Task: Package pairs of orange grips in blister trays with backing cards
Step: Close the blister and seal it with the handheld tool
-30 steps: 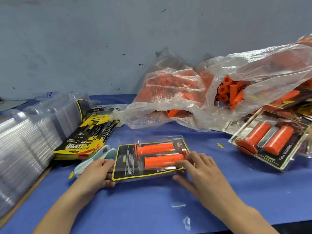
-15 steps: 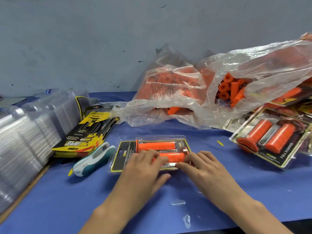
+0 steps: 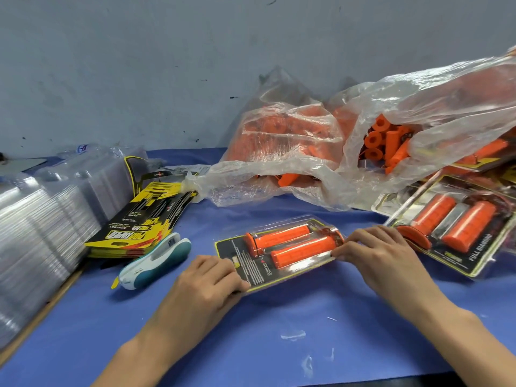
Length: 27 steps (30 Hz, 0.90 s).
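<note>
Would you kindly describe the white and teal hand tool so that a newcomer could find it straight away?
Start from the blue table cover and look left of the blister pack that both hands hold. The hand tool lies just below the fanned stack of yellow and black backing cards. It alone there is smooth, rounded, white and teal.

You have a glossy clear plastic blister tray (image 3: 279, 255) over a matt black printed card, with ribbed orange rubbery-looking grips (image 3: 303, 251) inside. The table cover (image 3: 279, 331) looks like smooth matt blue cloth. The bags (image 3: 279, 169) are thin, crinkled, shiny film.
</note>
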### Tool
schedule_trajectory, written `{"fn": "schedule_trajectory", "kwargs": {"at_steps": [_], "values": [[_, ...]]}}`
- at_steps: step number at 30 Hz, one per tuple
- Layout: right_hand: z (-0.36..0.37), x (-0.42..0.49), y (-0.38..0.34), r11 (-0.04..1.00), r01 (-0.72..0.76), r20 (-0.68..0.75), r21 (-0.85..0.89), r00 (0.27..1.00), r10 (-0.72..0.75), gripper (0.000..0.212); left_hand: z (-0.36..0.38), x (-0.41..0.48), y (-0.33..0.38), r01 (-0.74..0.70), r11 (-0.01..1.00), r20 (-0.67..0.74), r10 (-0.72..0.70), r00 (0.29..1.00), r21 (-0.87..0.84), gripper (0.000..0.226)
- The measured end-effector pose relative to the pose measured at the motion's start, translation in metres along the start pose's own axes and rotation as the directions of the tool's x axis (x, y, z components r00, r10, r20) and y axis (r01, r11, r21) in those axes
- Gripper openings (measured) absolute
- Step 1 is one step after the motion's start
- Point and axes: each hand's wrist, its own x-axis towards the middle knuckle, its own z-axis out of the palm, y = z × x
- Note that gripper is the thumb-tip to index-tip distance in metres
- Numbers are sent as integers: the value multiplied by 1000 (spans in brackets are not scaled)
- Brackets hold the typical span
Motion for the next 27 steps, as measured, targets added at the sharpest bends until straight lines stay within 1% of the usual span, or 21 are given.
{"fn": "schedule_trajectory", "kwargs": {"at_steps": [1,2,3,4,5,6,7,8,10,11,12,14,15,17,19,21,22,23,24,25,27], "values": [[2,1,-5,992,-98,-5,77,995,99,26,1,0,5,-22,1000,-4,22,1000,13,24],[4,2,-11,951,-233,9,204,972,236,31,2,0,10,-36,999,-7,36,999,33,24],[7,3,-18,849,-381,44,366,919,392,40,2,2,14,-42,998,-7,42,999,52,22],[8,4,-26,676,-512,115,530,833,542,49,2,4,17,-39,997,-4,39,999,69,20],[9,7,-34,454,-599,223,659,732,644,57,2,6,21,-35,996,0,35,999,83,18],[10,10,-40,248,-634,321,733,643,696,64,2,8,25,-36,995,2,36,999,97,17],[12,13,-42,106,-643,394,759,583,710,67,2,11,30,-46,993,5,45,999,107,17],[14,16,-44,5,-641,452,767,546,705,67,2,13,36,-62,992,8,61,998,113,18],[16,20,-43,-125,-631,522,765,496,694,60,5,16,51,-101,990,-6,102,995,98,23],[18,21,-42,-149,-636,539,757,480,692,56,5,18,59,-122,989,-12,123,992,79,24],[21,21,-40,-150,-648,549,747,474,689,53,6,19,68,-143,988,-6,143,990,54,24],[28,19,-37,-87,-687,553,722,497,669,47,6,22,84,-204,979,52,204,978,7,23],[32,19,-36,-22,-705,538,708,520,663,46,5,23,91,-243,970,102,243,965,-14,21],[39,20,-33,164,-722,474,672,590,654,46,-5,30,97,-283,955,167,295,941,-91,16],[44,24,-29,300,-706,438,641,658,613,42,-15,40,86,-201,954,70,221,973,-224,12],[45,25,-22,350,-679,439,645,705,557,35,-19,48,55,-13,951,-19,7,1000,-308,14],[46,26,-19,366,-666,444,650,724,529,39,-19,50,36,103,941,-6,-111,994,-323,16],[46,27,-16,382,-659,453,648,736,503,47,-17,49,19,196,933,40,-193,980,-303,22],[47,28,-14,399,-654,463,642,746,478,49,-10,47,4,246,939,101,-228,968,-240,32],[47,29,-12,420,-650,471,633,754,457,43,-2,44,-7,246,956,166,-220,961,-158,41],[48,32,-11,494,-633,483,596,774,409,38,16,41,-19,172,984,261,-154,953,-50,46]]}}
